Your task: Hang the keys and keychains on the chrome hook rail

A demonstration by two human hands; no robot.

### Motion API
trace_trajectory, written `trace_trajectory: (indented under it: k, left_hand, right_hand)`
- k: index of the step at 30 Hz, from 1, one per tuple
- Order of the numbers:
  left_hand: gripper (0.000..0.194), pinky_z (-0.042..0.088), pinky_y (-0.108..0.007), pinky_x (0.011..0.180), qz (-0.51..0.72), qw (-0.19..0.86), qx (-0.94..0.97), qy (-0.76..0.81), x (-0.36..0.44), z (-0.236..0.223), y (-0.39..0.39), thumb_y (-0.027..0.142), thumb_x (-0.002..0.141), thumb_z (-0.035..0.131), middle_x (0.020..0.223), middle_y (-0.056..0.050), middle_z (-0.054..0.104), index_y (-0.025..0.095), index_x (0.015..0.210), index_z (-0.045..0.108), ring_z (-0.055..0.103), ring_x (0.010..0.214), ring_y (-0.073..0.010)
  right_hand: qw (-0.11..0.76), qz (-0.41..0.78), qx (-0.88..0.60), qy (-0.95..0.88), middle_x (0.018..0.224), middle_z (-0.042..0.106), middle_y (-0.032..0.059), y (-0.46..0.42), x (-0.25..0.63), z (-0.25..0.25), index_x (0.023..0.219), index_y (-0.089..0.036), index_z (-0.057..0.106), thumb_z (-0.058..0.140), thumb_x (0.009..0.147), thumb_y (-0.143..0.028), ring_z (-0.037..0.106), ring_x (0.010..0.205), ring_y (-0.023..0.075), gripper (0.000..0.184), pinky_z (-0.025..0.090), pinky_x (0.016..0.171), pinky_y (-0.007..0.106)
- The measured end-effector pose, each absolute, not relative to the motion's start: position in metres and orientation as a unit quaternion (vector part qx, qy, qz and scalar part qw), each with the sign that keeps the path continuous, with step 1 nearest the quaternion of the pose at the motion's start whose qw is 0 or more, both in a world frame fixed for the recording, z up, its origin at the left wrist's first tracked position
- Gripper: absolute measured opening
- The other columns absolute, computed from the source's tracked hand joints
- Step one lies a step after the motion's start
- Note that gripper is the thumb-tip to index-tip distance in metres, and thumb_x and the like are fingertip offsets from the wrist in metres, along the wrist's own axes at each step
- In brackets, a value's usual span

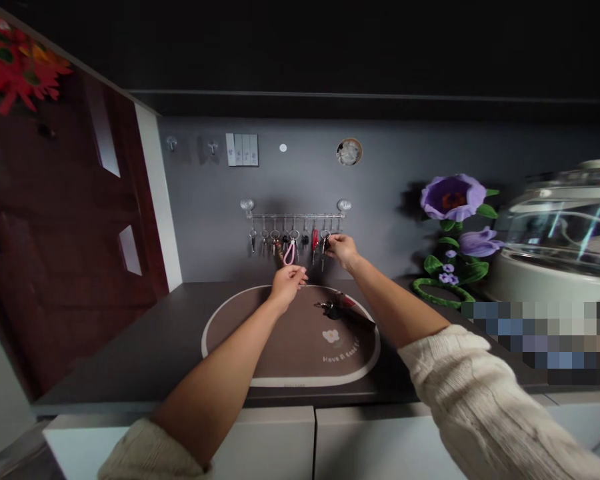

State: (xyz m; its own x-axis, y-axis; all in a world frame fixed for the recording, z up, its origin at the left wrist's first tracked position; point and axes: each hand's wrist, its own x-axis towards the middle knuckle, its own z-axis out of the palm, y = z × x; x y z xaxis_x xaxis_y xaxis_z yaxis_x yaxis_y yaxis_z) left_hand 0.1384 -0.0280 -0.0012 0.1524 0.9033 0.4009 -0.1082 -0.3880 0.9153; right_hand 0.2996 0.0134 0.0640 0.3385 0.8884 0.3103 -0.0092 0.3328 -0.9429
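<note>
Against the grey wall, a clear hook rail carries several key rings. At its right end my right hand is closed on a bunch of keys, which hangs from a hook by its ring. A red key holder hangs just left of it. Lower, over the mat, my left hand has its fingers curled together; whatever they may hold is hidden. Above that hand hangs a pink strap on a key ring. Another set of keys with a dark fob lies on the brown oval mat.
Purple artificial flowers and a glass-topped appliance stand at the right on the dark counter. Above overhangs a black cabinet. Several paper labels and clear hooks are on the wall. A dark red door is at left.
</note>
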Motion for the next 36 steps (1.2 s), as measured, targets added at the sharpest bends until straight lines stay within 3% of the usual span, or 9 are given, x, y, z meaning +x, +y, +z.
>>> trace_trajectory:
  k: [11,17,24,30,36]
  left_hand:
    - [0.01,0.034,-0.017,0.044,0.529,0.458,0.604,0.38,0.137,0.0,-0.033,0.021,0.069,0.05,0.064,-0.003,0.057,0.012,0.071,0.054,0.047,0.048,-0.0057]
    - [0.006,0.035,-0.018,0.044,0.477,0.47,0.593,0.447,0.138,0.012,-0.039,0.016,0.063,0.057,0.064,-0.003,0.059,0.013,0.068,0.056,0.048,0.047,-0.0058]
    - [0.005,0.037,-0.019,0.046,0.422,0.445,0.655,0.441,0.147,0.026,-0.038,0.011,0.059,0.06,0.058,-0.001,0.057,0.013,0.064,0.058,0.048,0.047,-0.0067]
    - [0.005,0.036,-0.02,0.047,0.386,0.452,0.685,0.42,0.154,0.006,-0.035,0.012,0.06,0.06,0.049,0.001,0.053,0.013,0.064,0.059,0.047,0.045,-0.0073]
    - [0.007,0.037,-0.021,0.053,0.344,0.452,0.749,0.341,0.147,-0.012,-0.028,0.011,0.055,0.063,0.049,0.002,0.054,0.012,0.061,0.06,0.045,0.047,-0.0065]
  right_hand:
    - [0.66,0.41,-0.464,-0.425,0.074,0.058,0.0027,-0.014,0.308,0.06,0.081,-0.016,0.047,0.051,0.067,-0.005,0.056,0.064,0.0074,0.018,0.048,0.06,0.019]
    - [0.603,0.445,-0.463,-0.472,0.078,0.06,0.0041,-0.05,0.308,0.048,0.08,-0.016,0.051,0.053,0.067,-0.008,0.056,0.06,0.0083,0.015,0.047,0.059,0.022]
    - [0.503,0.376,-0.512,-0.587,0.06,0.058,0.0007,-0.076,0.312,0.021,0.069,-0.013,0.058,0.059,0.063,-0.015,0.048,0.05,0.0056,0.007,0.039,0.05,0.018]
    - [0.426,0.321,-0.527,-0.662,0.049,0.052,-0.0024,-0.082,0.318,0.006,0.064,-0.011,0.059,0.063,0.057,-0.03,0.04,0.044,0.0049,0.02,0.031,0.044,0.018]
    - [0.374,0.282,-0.537,-0.702,0.049,0.053,-0.0022,-0.079,0.317,0.002,0.061,-0.012,0.061,0.062,0.057,-0.036,0.039,0.044,0.0051,0.024,0.031,0.047,0.019]
